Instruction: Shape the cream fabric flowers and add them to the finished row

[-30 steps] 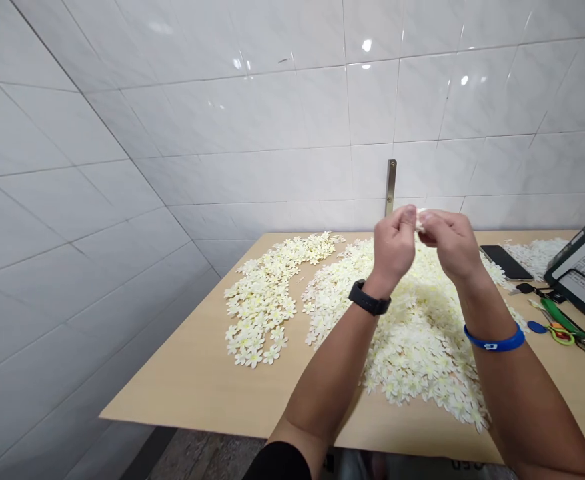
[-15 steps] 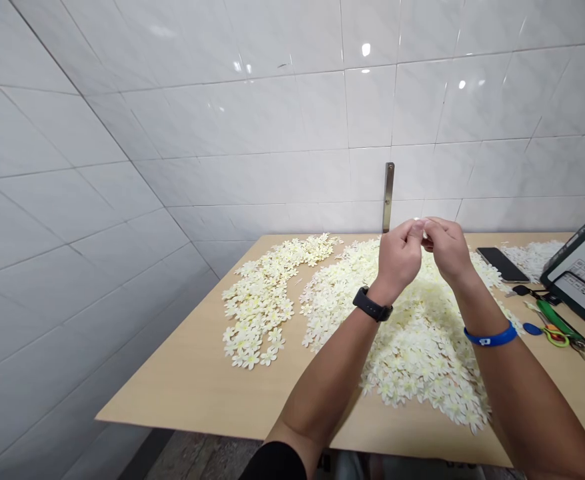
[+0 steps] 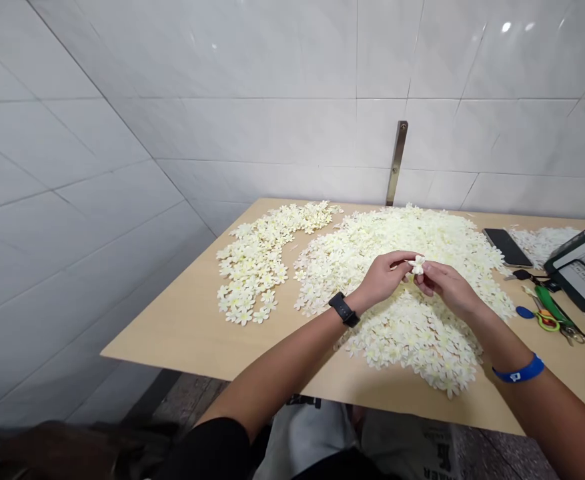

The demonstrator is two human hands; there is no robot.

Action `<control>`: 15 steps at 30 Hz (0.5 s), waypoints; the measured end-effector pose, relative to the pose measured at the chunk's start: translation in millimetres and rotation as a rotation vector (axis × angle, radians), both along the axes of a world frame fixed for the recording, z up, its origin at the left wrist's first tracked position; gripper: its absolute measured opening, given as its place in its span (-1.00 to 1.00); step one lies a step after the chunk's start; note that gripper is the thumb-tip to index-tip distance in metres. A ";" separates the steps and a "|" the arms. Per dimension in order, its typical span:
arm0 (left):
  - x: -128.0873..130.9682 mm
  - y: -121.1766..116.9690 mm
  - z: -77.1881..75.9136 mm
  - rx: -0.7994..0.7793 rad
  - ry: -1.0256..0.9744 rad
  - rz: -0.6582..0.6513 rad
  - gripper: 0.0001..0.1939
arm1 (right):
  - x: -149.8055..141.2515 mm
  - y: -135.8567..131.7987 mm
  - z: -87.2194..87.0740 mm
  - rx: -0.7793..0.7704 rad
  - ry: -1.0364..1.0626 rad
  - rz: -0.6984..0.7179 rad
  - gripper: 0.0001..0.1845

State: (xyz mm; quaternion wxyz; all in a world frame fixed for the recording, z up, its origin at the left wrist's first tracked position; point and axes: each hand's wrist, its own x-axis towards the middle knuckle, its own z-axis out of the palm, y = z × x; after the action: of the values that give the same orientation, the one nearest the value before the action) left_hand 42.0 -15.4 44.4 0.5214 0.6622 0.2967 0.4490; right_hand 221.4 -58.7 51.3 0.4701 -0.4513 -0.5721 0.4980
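Between my fingertips, over the large pile, is a small white artificial flower point(image 3: 417, 265). My left hand point(image 3: 386, 277), with a black watch on its wrist, pinches it from the left. From the right, my right hand point(image 3: 446, 285) closes on the same flower with thumb and fingers; a blue band circles that forearm. Under both hands spreads a big heap of pale yellow-white flowers point(image 3: 367, 240). A narrower curved row of similar flowers point(image 3: 252, 267) lies to the left on the wooden tabletop point(image 3: 182, 320).
At the right lie a black phone point(image 3: 507, 247), a smaller heap of white pieces point(image 3: 547, 240), scissors point(image 3: 547, 320), a green-handled tool point(image 3: 552, 305) and a blue tag point(image 3: 525, 312). A dark box point(image 3: 582, 273) stands at the right edge. Behind the table rises a tiled wall with a metal strip point(image 3: 396, 163).
Both hands have come down and nearer to me, from raised above the pile's far side. The flower now shows between my fingers. The camera view has tilted down.
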 end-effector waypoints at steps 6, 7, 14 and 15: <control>-1.6 -17.0 -15.5 -0.025 -0.050 0.098 -0.85 | -21.5 -14.5 -21.9 0.121 0.008 -0.358 -0.64; -1.5 -18.4 -17.3 -0.042 -0.050 0.110 -0.86 | -22.3 -16.0 -24.8 0.139 0.018 -0.382 -0.68; -7.6 -23.3 -22.0 0.116 0.008 0.192 -0.91 | -19.3 -19.7 -30.4 0.180 0.009 -0.302 -0.73; -8.9 -23.2 -22.4 0.147 0.025 0.200 -0.90 | -19.6 -20.1 -29.8 0.192 -0.007 -0.296 -0.73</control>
State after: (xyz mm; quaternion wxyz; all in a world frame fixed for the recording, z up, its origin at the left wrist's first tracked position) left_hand 33.0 -38.5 22.0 0.4203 0.6714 0.3337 0.5110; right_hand 201.9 -78.8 21.5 0.5775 -0.4852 -0.5460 0.3647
